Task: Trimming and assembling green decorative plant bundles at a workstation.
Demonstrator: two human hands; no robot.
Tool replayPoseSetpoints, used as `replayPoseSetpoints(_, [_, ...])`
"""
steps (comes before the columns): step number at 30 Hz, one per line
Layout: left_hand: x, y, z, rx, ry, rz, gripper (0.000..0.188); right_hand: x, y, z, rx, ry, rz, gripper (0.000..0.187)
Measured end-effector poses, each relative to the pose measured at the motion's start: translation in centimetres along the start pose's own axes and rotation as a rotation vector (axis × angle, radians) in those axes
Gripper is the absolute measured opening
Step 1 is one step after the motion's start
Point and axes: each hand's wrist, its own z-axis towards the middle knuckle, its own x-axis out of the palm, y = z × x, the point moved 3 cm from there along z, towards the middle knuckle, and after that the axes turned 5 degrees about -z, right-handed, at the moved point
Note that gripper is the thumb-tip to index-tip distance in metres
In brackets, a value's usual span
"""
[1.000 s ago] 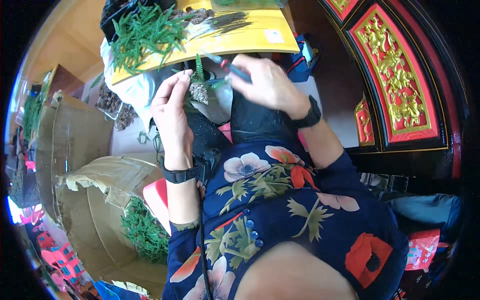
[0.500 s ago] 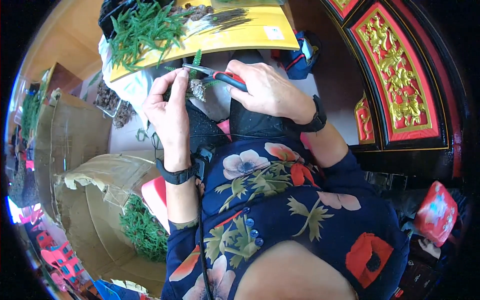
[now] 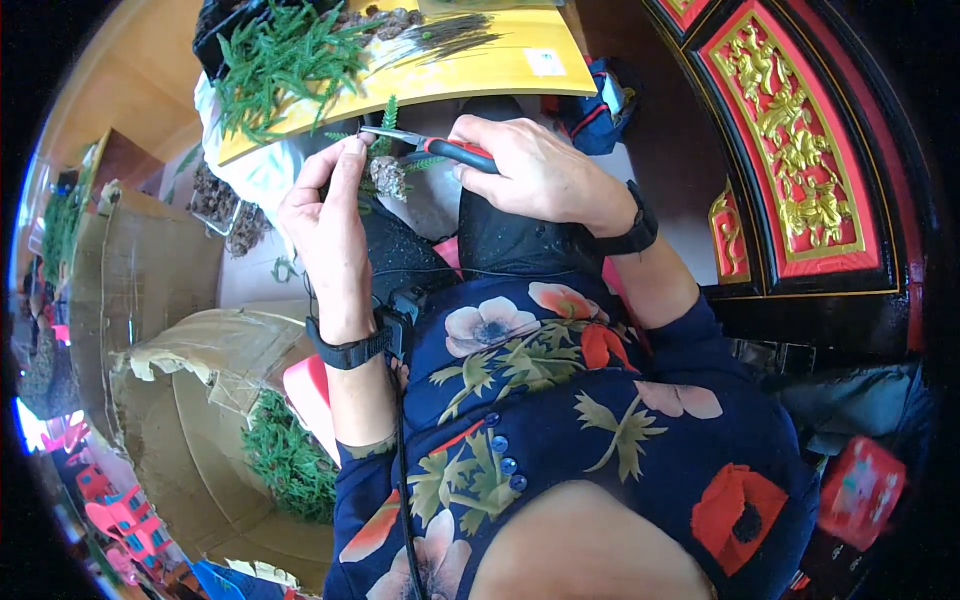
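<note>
My right hand [image 3: 545, 172] is closed round the handles of needle-nose pliers [image 3: 458, 152], whose grips are red and black. Their thin metal jaws point left and meet the fingertips of my left hand [image 3: 328, 215]. Thumb and forefinger of that hand are pinched at the end of a green sprig with a pine cone. The grey-brown pine cone [image 3: 387, 178] hangs just below the jaws, with green artificial sprigs [image 3: 390, 112] sticking out around it. Whatever thin piece lies between jaws and fingertips is too small to make out.
Ahead stands a yellow table [image 3: 520, 75] bearing a heap of green sprigs [image 3: 285, 65], pine cones and dark wires [image 3: 445, 38]. A torn cardboard box [image 3: 190, 440] holding more greenery stands at the left. A carved red and gold panel [image 3: 790, 140] rises at the right.
Both hands, the pliers and the pine cone have shifted very slightly left. At the far right, a red package has moved downward. The pliers stay at my left fingertips.
</note>
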Motion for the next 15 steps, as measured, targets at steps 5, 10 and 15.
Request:
replayPoseSetpoints(5, [-0.35, 0.29, 0.13, 0.036, -0.001, 0.073, 0.015, -0.39, 0.75, 0.31, -0.002, 0.013, -0.018, 0.021])
replayPoseSetpoints(10, [-0.47, 0.25, 0.26, 0.058, -0.02, 0.101, 0.015, -0.1, 0.55, 0.47, -0.026, -0.008, -0.006, 0.022])
replayPoseSetpoints(15, [-0.7, 0.13, 0.28, 0.049, -0.031, 0.09, 0.016, 0.02, 0.95, 0.68, 0.015, 0.098, 0.055, 0.024])
